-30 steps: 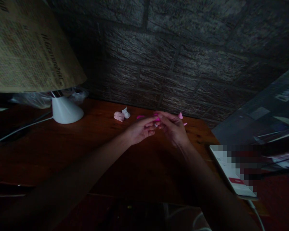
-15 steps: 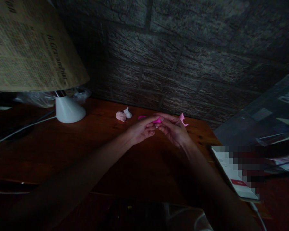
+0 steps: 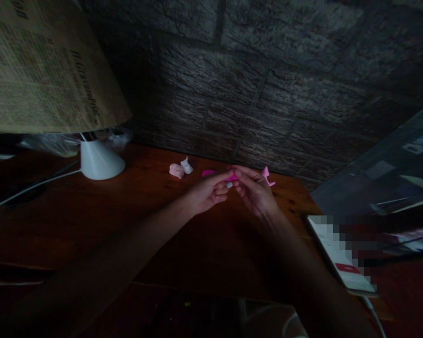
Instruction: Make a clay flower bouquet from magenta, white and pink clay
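My left hand and my right hand meet above the wooden table, fingers closed around a small lump of bright pink modelling clay. Fingers cover most of that lump. A small white bit shows at the left fingertips; what it is I cannot make out. Just behind my left hand lies another bright pink piece, partly hidden. Farther left, a pale pink lump rests against a white lump. Beyond my right hand is a thin, jagged pink piece.
A lamp with a newsprint shade and white base stands on the left, its cable trailing across the table. Clear plastic lies behind it. A stone-patterned wall borders the back. At right is a flat white-edged device, partly pixelated.
My left fingers have shifted slightly on the pink clay, and the white bit at their tips shows more. The pink piece behind my left hand is a little more exposed.
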A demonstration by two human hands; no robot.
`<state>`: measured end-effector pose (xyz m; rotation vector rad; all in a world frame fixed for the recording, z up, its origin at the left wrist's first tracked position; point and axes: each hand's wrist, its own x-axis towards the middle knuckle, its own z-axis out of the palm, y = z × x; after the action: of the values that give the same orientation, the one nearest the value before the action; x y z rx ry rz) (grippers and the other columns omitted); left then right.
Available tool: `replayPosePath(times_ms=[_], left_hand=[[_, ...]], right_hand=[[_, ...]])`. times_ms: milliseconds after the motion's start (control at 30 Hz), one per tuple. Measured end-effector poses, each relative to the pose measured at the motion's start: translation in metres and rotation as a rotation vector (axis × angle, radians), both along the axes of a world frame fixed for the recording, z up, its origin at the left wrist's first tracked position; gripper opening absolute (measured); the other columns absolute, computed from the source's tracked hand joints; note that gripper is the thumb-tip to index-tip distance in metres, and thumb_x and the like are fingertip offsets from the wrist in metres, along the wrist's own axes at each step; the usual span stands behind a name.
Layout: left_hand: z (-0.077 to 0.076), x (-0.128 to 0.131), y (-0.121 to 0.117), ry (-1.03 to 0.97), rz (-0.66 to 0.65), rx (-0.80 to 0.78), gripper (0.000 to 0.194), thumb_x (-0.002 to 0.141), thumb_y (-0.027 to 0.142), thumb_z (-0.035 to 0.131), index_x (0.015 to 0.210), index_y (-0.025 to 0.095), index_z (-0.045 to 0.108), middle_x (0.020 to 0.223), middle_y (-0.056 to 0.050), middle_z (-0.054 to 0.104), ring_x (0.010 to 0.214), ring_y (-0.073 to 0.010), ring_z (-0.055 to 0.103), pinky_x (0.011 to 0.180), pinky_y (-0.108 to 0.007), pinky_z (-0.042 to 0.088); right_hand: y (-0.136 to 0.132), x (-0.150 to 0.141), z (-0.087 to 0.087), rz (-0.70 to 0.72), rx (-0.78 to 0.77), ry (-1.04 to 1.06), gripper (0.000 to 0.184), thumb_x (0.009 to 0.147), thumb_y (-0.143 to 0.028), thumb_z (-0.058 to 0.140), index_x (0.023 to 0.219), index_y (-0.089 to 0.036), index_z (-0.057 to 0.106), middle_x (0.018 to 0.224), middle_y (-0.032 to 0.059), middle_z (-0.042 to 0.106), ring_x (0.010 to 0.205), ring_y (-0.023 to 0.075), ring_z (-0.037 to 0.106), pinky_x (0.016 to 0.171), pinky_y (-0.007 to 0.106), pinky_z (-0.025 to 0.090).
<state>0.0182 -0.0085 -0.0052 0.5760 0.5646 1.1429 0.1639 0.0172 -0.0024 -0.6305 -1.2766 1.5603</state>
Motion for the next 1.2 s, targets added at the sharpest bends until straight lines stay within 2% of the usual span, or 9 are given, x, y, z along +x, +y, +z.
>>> replayPosePath(times_ms=[167,400,567,667,867,967,1067,1200], left_hand=[[0.002,0.001,-0.002,0.008,-0.014,0.042,0.034,0.084,0.03,0.076,0.063,0.017,0.053,0.043,0.012,0.029,0.036,-0.0015,0.02,0.037,-0.015,0.017],[0.001,0.0,-0.003,0.056,-0.03,0.052,0.042,0.082,0.04,0.079,0.062,0.017,0.05,0.042,0.012,0.027,0.035,-0.0019,0.02,0.036,-0.015,0.017],[0.005,0.001,-0.005,-0.002,-0.091,0.034,0.045,0.089,0.053,0.068,0.063,0.018,0.056,0.04,0.012,0.021,0.033,-0.0029,0.015,0.035,-0.016,0.017],[0.006,0.0,-0.004,-0.012,-0.1,0.031,0.047,0.091,0.056,0.062,0.065,0.017,0.06,0.039,0.011,0.019,0.033,-0.0036,0.014,0.035,-0.016,0.018],[0.005,-0.002,-0.001,-0.004,-0.112,0.055,0.047,0.095,0.054,0.056,0.068,0.016,0.063,0.04,0.011,0.019,0.036,-0.0044,0.013,0.036,-0.016,0.02],[0.005,-0.003,-0.001,-0.016,-0.094,0.082,0.043,0.096,0.049,0.058,0.067,0.016,0.061,0.041,0.01,0.022,0.037,-0.0047,0.015,0.038,-0.017,0.023],[0.006,-0.002,-0.001,-0.013,-0.052,0.091,0.044,0.094,0.044,0.062,0.061,0.017,0.054,0.041,0.01,0.023,0.038,-0.0047,0.019,0.041,-0.017,0.026],[0.007,-0.001,-0.003,0.01,-0.052,0.104,0.041,0.092,0.042,0.066,0.061,0.018,0.053,0.042,0.01,0.021,0.038,-0.0046,0.017,0.041,-0.018,0.024]], right_hand=[[0.001,0.0,0.001,0.015,-0.079,0.041,0.017,0.071,-0.036,0.087,0.082,-0.026,0.08,0.074,-0.0017,0.075,0.06,0.0073,0.064,0.059,0.018,0.056],[0.003,-0.001,-0.003,0.036,-0.168,0.098,0.024,0.064,-0.027,0.092,0.084,-0.022,0.08,0.075,-0.0016,0.075,0.058,0.0048,0.063,0.055,0.013,0.054],[0.0,-0.003,0.002,0.031,-0.199,0.128,0.027,0.065,-0.043,0.091,0.08,-0.023,0.079,0.077,-0.0036,0.075,0.051,0.0021,0.057,0.049,0.009,0.051],[-0.001,-0.004,0.003,0.041,-0.193,0.12,0.03,0.063,-0.043,0.092,0.081,-0.023,0.08,0.077,-0.0037,0.074,0.051,0.0011,0.056,0.048,0.007,0.05],[0.002,-0.002,0.001,-0.007,-0.178,0.126,0.023,0.077,-0.045,0.083,0.084,-0.025,0.077,0.087,-0.0021,0.076,0.053,0.0021,0.056,0.048,0.011,0.05],[0.005,0.003,0.005,-0.042,-0.212,0.159,0.024,0.076,-0.044,0.084,0.088,-0.025,0.078,0.094,-0.0017,0.077,0.054,0.0023,0.056,0.048,0.012,0.05],[0.005,0.006,0.008,-0.071,-0.229,0.141,0.021,0.076,-0.039,0.083,0.091,-0.024,0.078,0.087,-0.0021,0.075,0.054,0.0038,0.056,0.05,0.014,0.05],[0.002,0.005,0.009,-0.045,-0.217,0.077,0.013,0.08,-0.029,0.079,0.092,-0.024,0.078,0.073,-0.0036,0.071,0.056,0.0058,0.057,0.05,0.015,0.049]])
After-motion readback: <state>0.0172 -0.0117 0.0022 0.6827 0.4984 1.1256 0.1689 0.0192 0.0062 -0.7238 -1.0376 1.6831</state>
